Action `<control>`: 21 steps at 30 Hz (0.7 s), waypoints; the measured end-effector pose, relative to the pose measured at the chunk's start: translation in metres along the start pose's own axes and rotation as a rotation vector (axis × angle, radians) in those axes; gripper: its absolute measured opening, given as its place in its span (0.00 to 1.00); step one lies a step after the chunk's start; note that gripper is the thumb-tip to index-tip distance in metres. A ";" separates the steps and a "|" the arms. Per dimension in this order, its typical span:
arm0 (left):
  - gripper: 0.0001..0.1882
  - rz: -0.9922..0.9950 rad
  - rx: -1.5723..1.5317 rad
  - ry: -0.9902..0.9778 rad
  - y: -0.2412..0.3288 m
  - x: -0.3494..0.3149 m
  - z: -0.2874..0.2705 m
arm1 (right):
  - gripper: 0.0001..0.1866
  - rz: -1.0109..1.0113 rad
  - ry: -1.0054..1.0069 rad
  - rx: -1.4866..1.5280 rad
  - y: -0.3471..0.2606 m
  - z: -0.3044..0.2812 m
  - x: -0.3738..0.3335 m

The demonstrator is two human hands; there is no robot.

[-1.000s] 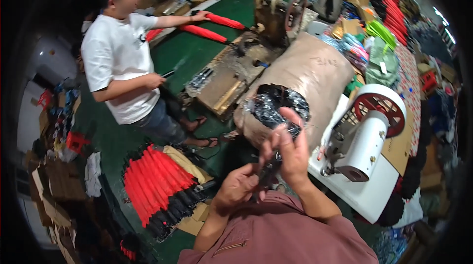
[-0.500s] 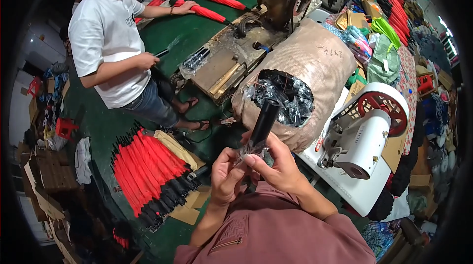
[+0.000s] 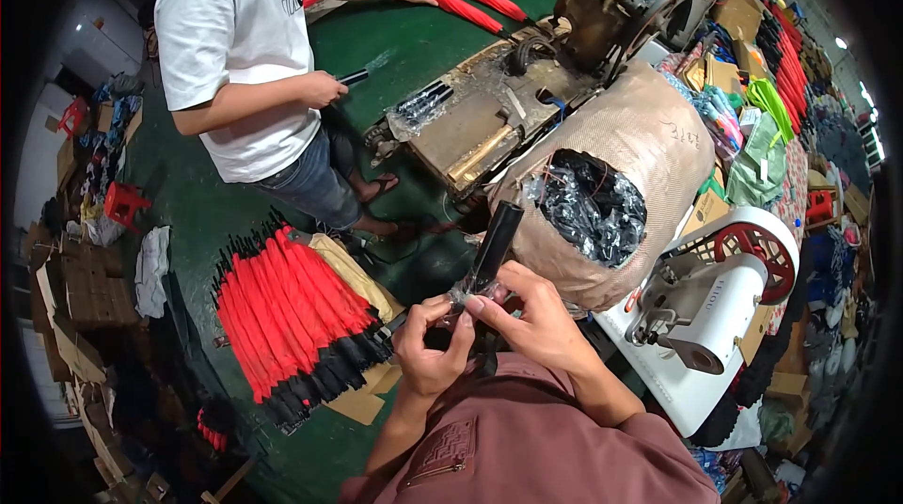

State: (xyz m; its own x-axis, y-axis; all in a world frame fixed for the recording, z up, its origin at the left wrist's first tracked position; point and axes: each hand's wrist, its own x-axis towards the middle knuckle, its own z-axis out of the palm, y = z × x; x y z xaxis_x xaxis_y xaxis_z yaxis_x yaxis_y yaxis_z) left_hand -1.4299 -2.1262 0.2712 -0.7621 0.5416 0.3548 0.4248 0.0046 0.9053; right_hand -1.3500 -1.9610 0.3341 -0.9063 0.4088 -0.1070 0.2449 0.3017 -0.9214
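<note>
In front of my chest a black tube-shaped umbrella handle (image 3: 497, 241) slants upward, with crumpled clear plastic film (image 3: 461, 301) around its lower part. My left hand (image 3: 428, 349) pinches the film with thumb and fingers from the left. From the right, my right hand (image 3: 531, 321) closes round the lower end of the handle, its thumb pressed on the film. My fingers hide part of that lower end. Just beyond is a big woven sack (image 3: 658, 142), torn open, holding several black pieces in clear plastic (image 3: 593, 208).
A white sewing machine (image 3: 720, 316) stands at right. Red-and-black folded umbrellas (image 3: 292, 316) lie piled at left. Across from me a person (image 3: 249, 43) holds a black handle (image 3: 354, 78), other hand on a red umbrella (image 3: 466, 10). An old machine (image 3: 602, 6) stands on a worn bench (image 3: 461, 142).
My view has shifted, so the surroundings sit farther right. The handle has tilted and sits slightly lower. My left fingers have spread a little while still pinching the film.
</note>
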 end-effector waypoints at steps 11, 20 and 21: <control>0.18 -0.182 0.312 -0.123 -0.048 0.044 -0.021 | 0.17 0.403 -0.064 0.628 0.085 0.032 0.133; 0.14 -0.319 0.440 -0.127 -0.067 0.072 -0.024 | 0.20 0.478 0.211 0.489 0.189 0.057 0.341; 0.14 -0.350 0.438 -0.146 -0.068 0.073 -0.021 | 0.19 0.516 0.235 0.493 0.195 0.056 0.358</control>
State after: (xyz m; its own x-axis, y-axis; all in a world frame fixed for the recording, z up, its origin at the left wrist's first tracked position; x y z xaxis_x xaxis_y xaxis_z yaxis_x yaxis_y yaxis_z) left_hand -1.5251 -2.1048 0.2403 -0.8314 0.5555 -0.0123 0.3461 0.5352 0.7706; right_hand -1.6463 -1.8043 0.0954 -0.6073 0.5839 -0.5387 0.3855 -0.3763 -0.8425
